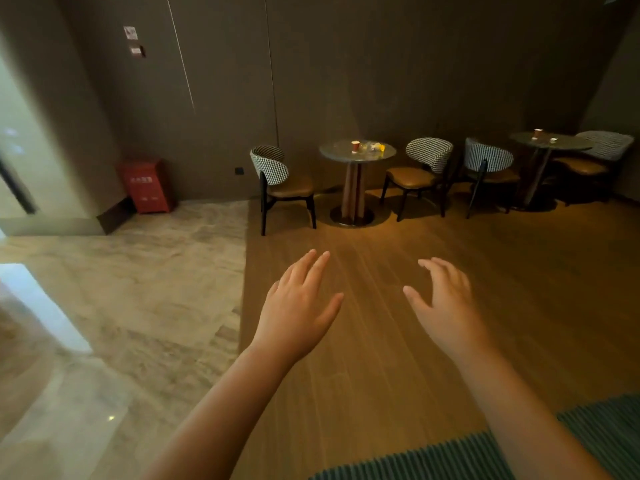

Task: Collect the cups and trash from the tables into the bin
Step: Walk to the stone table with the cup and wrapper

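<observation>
Over the brown wooden plank floor point(381, 358), the person's left hand point(298, 317) and right hand point(446, 306) reach forward side by side, apart, palms down. Both are released and hold nothing: the left's fingers are straight, the right's loosely bent. At twelve o'clock, well beyond them, stands a small round grey-topped desk point(332, 154) on a wooden pedestal. It carries an orange paper cup point(355, 146), with crumpled clear-and-yellow trash point(375, 147) just beside the cup at its three o'clock. At two o'clock a second round dark desk point(571, 144) bears another orange cup point(538, 133) and a small white scrap point(553, 139) near it. Houndstooth-backed chairs point(273, 164) with tan seats flank both desks. A red metal cabinet point(147, 185) stands by the wall at ten o'clock.
</observation>
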`<state>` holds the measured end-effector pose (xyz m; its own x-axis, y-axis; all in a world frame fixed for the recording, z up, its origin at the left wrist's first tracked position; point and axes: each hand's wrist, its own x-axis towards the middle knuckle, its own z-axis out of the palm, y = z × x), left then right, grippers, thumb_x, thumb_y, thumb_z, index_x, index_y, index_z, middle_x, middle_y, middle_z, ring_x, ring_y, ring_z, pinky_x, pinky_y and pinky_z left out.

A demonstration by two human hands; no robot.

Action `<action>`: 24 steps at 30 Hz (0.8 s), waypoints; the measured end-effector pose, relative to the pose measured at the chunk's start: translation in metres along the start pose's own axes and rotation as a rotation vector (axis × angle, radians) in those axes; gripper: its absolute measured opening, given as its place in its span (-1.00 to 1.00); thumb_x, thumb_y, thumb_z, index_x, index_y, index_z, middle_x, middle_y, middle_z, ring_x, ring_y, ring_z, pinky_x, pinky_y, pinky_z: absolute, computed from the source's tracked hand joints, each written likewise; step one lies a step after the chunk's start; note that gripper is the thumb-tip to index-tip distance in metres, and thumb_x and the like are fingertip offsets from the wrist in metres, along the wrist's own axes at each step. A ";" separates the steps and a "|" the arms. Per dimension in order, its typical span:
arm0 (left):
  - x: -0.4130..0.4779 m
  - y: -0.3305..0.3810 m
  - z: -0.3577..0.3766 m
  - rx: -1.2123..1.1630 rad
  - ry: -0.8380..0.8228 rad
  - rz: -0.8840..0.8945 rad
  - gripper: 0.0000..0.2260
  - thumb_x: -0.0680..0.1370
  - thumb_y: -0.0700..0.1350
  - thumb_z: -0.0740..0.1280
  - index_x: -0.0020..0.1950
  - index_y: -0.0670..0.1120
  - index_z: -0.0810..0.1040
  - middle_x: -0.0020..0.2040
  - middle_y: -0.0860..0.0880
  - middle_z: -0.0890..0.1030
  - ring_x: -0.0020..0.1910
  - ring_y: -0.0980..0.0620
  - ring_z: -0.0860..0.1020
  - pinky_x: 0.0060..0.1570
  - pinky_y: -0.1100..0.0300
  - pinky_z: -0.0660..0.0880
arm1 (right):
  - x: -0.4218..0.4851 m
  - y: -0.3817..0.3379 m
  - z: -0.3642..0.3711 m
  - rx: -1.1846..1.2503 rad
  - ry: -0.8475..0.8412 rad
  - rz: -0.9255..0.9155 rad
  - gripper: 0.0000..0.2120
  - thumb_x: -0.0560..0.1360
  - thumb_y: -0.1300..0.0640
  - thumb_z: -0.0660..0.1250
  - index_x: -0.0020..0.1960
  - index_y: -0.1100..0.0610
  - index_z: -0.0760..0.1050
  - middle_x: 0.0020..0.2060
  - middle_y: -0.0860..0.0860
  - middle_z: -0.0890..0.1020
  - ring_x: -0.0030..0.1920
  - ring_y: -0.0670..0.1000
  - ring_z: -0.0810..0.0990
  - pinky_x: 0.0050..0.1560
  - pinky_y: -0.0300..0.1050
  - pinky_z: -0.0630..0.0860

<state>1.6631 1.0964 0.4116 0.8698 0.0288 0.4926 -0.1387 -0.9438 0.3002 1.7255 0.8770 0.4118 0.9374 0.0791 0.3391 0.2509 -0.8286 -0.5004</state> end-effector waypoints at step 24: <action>0.599 -0.151 0.287 0.018 -0.095 0.111 -0.38 0.50 0.33 -0.05 0.49 0.17 -0.13 0.53 0.06 0.03 0.49 0.08 -0.04 0.39 0.07 0.00 | 0.613 0.100 0.186 0.067 -0.051 -0.018 -0.21 0.37 -0.41 -0.01 0.51 -0.14 -0.10 0.50 -0.18 0.00 0.49 -0.11 -0.05 0.38 -0.07 0.09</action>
<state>2.3406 1.1617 0.4269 0.8905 -0.1067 0.4423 -0.2289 -0.9452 0.2328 2.3703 0.9453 0.4214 0.9433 0.1234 0.3082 0.2820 -0.7878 -0.5476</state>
